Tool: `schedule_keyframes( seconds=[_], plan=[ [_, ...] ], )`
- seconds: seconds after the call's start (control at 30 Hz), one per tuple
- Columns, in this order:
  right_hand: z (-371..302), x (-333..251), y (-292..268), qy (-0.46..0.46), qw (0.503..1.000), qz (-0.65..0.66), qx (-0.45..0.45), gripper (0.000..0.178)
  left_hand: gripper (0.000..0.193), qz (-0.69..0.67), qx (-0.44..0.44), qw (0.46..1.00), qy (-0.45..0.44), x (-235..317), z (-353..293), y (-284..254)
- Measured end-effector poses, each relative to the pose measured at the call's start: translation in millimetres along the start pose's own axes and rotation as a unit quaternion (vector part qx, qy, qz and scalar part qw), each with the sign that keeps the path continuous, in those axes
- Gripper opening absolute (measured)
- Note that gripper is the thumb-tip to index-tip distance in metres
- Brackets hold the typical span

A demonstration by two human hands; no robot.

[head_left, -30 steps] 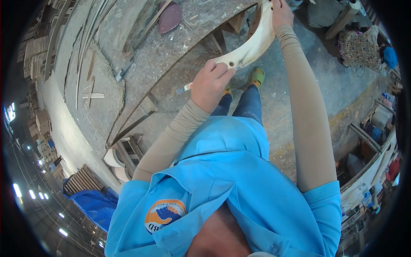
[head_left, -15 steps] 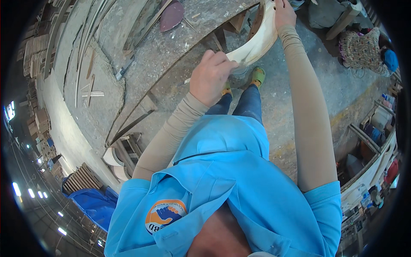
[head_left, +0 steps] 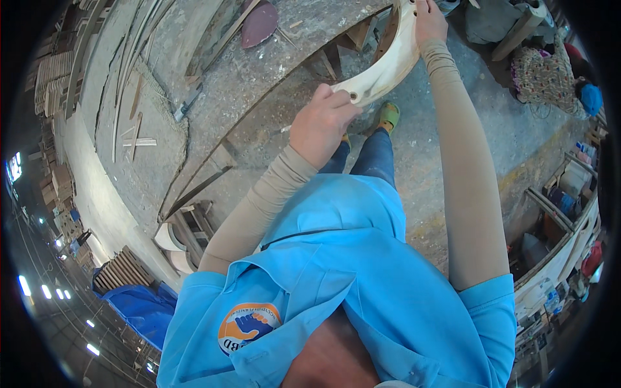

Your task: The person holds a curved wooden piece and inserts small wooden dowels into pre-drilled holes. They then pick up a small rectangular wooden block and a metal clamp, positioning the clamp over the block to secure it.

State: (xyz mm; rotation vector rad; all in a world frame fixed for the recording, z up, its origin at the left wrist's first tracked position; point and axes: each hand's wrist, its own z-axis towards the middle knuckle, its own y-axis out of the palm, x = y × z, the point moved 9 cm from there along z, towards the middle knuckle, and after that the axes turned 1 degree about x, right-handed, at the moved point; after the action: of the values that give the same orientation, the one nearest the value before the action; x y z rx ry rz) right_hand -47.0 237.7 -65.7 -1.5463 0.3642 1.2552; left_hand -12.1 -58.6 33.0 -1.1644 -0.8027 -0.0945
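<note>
A curved, pale wooden piece (head_left: 393,70) is held out in front of me, past the edge of the workbench. Its near end has a small round dark hole, and more holes show near its far end. My left hand (head_left: 321,124) is closed at the near end, fingers curled by the hole. Up at the top of the view, my right hand (head_left: 431,26) grips the far end. Part of that far end runs out of the picture.
A grey workbench (head_left: 220,84) on the left carries thin wood strips (head_left: 136,137), a hammer-like tool (head_left: 186,107) and a dark red rounded piece (head_left: 260,24). At the upper right a person in a blue cap (head_left: 590,99) crouches. A blue tarp (head_left: 143,313) lies lower left.
My left hand has shifted slightly down along the near end, uncovering the hole there. The right hand keeps its place at the far end.
</note>
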Motion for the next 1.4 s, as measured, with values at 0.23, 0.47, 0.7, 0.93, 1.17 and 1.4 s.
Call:
schedule_keyframes(
  seconds=[0.23,0.47,0.7,0.93,1.17,1.4],
  plan=[
    [0,2,-3,-0.023,1.0,-0.006,0.0,0.038,0.017,0.017,0.049,0.999,-0.009,-4,12,-5],
    [1,7,1,-0.014,1.0,0.004,-0.006,0.038,0.016,0.012,0.049,0.999,-0.019,-5,6,-13],
    [4,10,1,-0.026,1.0,-0.002,-0.011,0.039,0.022,-0.017,0.027,0.999,-0.012,-4,-8,-12],
    [3,7,4,-0.011,0.999,0.004,-0.036,0.04,0.021,-0.002,0.036,0.999,-0.023,-10,-11,-12],
    [10,16,3,-0.019,0.999,-0.026,0.005,0.042,0.021,-0.005,0.032,0.999,-0.024,-13,-11,-16],
    [9,16,2,-0.032,0.999,-0.024,0.003,0.041,0.025,-0.006,0.064,0.998,-0.016,-18,-10,-18]
  ],
)
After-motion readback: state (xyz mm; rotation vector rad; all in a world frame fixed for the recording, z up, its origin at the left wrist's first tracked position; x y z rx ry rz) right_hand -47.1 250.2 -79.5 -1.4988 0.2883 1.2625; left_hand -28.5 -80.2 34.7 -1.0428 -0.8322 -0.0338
